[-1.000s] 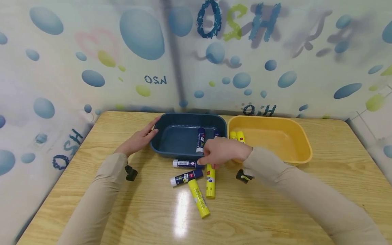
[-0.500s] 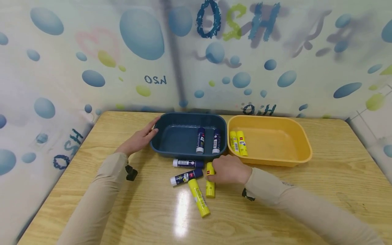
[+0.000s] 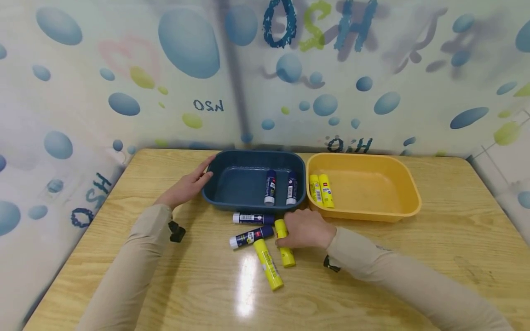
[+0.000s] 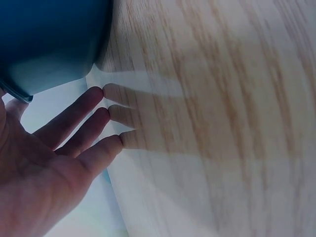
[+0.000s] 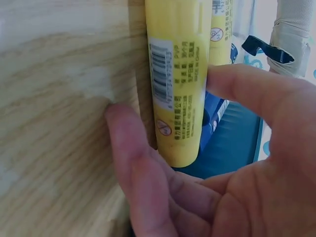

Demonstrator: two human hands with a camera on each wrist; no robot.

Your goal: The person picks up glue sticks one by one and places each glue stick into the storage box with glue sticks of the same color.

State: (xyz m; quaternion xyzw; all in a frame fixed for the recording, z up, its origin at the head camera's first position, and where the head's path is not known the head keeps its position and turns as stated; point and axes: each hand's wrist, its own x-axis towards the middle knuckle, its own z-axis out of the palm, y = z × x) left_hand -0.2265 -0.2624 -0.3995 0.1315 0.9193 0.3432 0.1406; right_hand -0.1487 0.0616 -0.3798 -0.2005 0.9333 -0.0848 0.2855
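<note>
My right hand (image 3: 308, 230) pinches a yellow glue stick (image 3: 288, 258) on the table, in front of the bins. In the right wrist view the thumb (image 5: 247, 84) touches one side of this stick, with curled fingers around the other side. My left hand (image 3: 182, 187) rests at the left end of the dark blue bin (image 3: 221, 204), its fingers extended and their tips at the tabletop in the left wrist view. A second yellow glue stick (image 3: 268, 266) lies nearby, touching a navy glue stick (image 3: 250, 237). Another navy glue stick (image 3: 253, 218) lies along the blue bin's front.
Two navy glue sticks (image 3: 270, 187) lie inside the blue bin. Beside it stands a yellow bin (image 3: 372, 215), which holds two yellow glue sticks (image 3: 326, 191) at its left end. Behind the wooden table (image 3: 186, 285) hangs a patterned backdrop (image 3: 256, 101).
My right hand has come back from the blue bin's front right to the yellow glue stick, which has turned slightly. The left hand has stayed at the blue bin.
</note>
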